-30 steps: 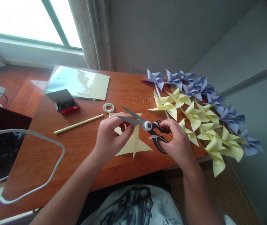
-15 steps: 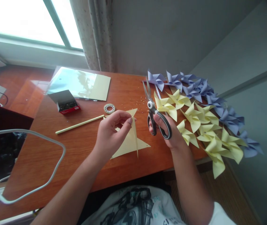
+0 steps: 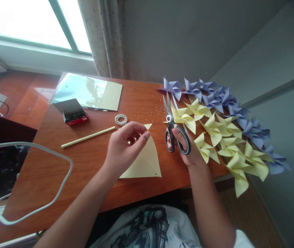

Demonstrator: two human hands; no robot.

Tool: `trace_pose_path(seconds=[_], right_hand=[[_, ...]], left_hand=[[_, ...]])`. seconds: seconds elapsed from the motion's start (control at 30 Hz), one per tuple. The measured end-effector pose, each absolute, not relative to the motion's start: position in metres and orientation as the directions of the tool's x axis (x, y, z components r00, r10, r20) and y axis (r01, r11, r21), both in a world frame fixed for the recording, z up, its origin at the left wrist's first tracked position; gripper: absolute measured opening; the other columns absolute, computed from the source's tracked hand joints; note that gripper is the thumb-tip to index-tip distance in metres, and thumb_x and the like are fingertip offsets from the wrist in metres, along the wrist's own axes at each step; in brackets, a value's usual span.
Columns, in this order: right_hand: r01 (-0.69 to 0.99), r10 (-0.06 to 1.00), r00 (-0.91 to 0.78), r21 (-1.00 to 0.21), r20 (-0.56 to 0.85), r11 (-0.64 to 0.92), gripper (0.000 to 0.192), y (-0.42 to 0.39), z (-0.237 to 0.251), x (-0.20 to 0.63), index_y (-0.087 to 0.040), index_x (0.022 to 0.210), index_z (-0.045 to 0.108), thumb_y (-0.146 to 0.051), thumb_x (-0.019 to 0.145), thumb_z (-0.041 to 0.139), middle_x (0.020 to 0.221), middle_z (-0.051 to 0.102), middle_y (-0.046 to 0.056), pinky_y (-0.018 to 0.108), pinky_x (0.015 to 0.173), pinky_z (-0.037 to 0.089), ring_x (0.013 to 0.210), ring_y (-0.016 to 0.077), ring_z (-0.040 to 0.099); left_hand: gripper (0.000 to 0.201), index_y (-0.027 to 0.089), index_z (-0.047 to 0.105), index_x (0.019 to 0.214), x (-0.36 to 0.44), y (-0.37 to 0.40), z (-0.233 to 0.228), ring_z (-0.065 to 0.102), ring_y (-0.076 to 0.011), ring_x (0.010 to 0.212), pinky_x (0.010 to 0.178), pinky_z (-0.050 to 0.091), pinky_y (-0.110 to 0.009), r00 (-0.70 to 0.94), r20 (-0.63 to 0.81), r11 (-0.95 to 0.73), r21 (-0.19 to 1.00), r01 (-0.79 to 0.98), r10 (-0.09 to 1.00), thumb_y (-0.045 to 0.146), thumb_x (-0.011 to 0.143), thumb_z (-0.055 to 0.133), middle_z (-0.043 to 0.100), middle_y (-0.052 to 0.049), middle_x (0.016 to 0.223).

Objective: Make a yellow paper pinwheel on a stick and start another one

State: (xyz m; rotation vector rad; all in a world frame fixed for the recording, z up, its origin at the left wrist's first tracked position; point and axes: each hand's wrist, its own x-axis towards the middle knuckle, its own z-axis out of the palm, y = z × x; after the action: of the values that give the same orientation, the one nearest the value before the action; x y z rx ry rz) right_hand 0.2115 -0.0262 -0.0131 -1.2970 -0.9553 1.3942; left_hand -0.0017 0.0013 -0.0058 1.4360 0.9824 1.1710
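One pale yellow sheet (image 3: 147, 162), apparently unfinished, lies on the table (image 3: 92, 186), its near right corner unfolded. Left hand (image 3: 124, 146), over it: thumb and forefinger tips meet; whether they pinch anything cannot be told. Right hand (image 3: 189, 153): gripping scissors (image 3: 170, 119). Beyond: yellow pinwheels (image 3: 212, 128) and violet pinwheels (image 3: 255, 131), blades already folded.

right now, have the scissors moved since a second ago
Yes: against the tape roll, the scissors have shifted right and up the picture, and they no longer point left.
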Motion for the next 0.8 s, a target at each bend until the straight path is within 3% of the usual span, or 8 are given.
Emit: trace_pose_path(seconds=[0.1, 0.27, 0.43, 0.6, 0.7, 0.8], right_hand=[[-0.061, 0.959, 0.079, -0.962, -0.271, -0.266, 0.042, -0.026, -0.013, 0.21, -0.02, 0.072, 0.058, -0.058, 0.086, 0.07, 0.066, 0.055, -0.002, 0.025, 0.049, 0.037, 0.054, 0.0108, 0.05], [0.04, 0.95, 0.139, -0.957, -0.28, -0.288, 0.043, -0.028, -0.016, 0.21, -0.02, 0.083, 0.061, -0.062, 0.08, 0.073, 0.069, 0.061, -0.002, 0.025, 0.055, 0.041, 0.06, 0.0125, 0.054], [0.346, 0.943, 0.282, -0.898, -0.178, -0.273, 0.046, -0.035, -0.022, 0.215, -0.021, 0.094, 0.064, -0.06, 0.073, 0.078, 0.085, 0.07, 0.002, 0.03, 0.069, 0.051, 0.076, 0.0186, 0.065], [0.773, 0.927, 0.37, -0.535, -0.058, -0.342, 0.045, -0.042, -0.022, 0.211, -0.022, 0.09, 0.063, -0.062, 0.074, 0.075, 0.087, 0.072, 0.005, 0.035, 0.071, 0.047, 0.082, 0.0251, 0.067], [0.877, 0.924, 0.383, -0.311, -0.01, -0.367, 0.042, -0.042, -0.021, 0.204, -0.023, 0.091, 0.062, -0.062, 0.078, 0.071, 0.092, 0.072, 0.005, 0.034, 0.067, 0.042, 0.087, 0.0277, 0.067], [0.91, 0.925, 0.38, -0.18, -0.007, -0.375, 0.037, -0.041, -0.02, 0.2, -0.024, 0.094, 0.062, -0.058, 0.082, 0.068, 0.096, 0.072, 0.005, 0.034, 0.065, 0.04, 0.089, 0.028, 0.068]], left_hand=[[0.015, 0.019, 0.065, 0.083, -0.002, 0.002, -0.007, 0.051, -0.0119, 0.061, 0.053, 0.037, -0.025, 0.198, 0.173, -0.179, 0.984, 0.014, 0.965, 0.03, 0.088, 0.074, 0.061, 0.0, 0.072], [0.016, 0.019, 0.066, 0.082, -0.001, 0.004, -0.008, 0.047, -0.0111, 0.059, 0.051, 0.034, -0.026, 0.187, 0.182, -0.192, 0.981, 0.039, 0.965, 0.03, 0.086, 0.076, 0.061, 0.0, 0.07], [0.015, 0.019, 0.066, 0.081, -0.001, 0.003, -0.007, 0.049, -0.011, 0.06, 0.052, 0.035, -0.025, 0.187, 0.186, -0.197, 0.979, 0.042, 0.965, 0.029, 0.086, 0.076, 0.062, 0.0, 0.072], [0.013, 0.019, 0.067, 0.083, -0.002, 0.003, -0.007, 0.053, -0.0124, 0.063, 0.054, 0.038, -0.025, 0.195, 0.178, -0.185, 0.982, 0.022, 0.965, 0.028, 0.086, 0.076, 0.063, -0.001, 0.074], [0.013, 0.019, 0.066, 0.082, -0.002, 0.003, -0.007, 0.054, -0.0122, 0.063, 0.055, 0.04, -0.025, 0.197, 0.158, -0.159, 0.987, -0.01, 0.968, 0.027, 0.086, 0.076, 0.062, 0.0, 0.074], [0.013, 0.019, 0.066, 0.081, 0.0, 0.004, -0.007, 0.055, -0.0118, 0.063, 0.057, 0.042, -0.025, 0.189, 0.141, -0.133, 0.99, -0.055, 0.972, 0.026, 0.084, 0.077, 0.063, 0.0, 0.074]])
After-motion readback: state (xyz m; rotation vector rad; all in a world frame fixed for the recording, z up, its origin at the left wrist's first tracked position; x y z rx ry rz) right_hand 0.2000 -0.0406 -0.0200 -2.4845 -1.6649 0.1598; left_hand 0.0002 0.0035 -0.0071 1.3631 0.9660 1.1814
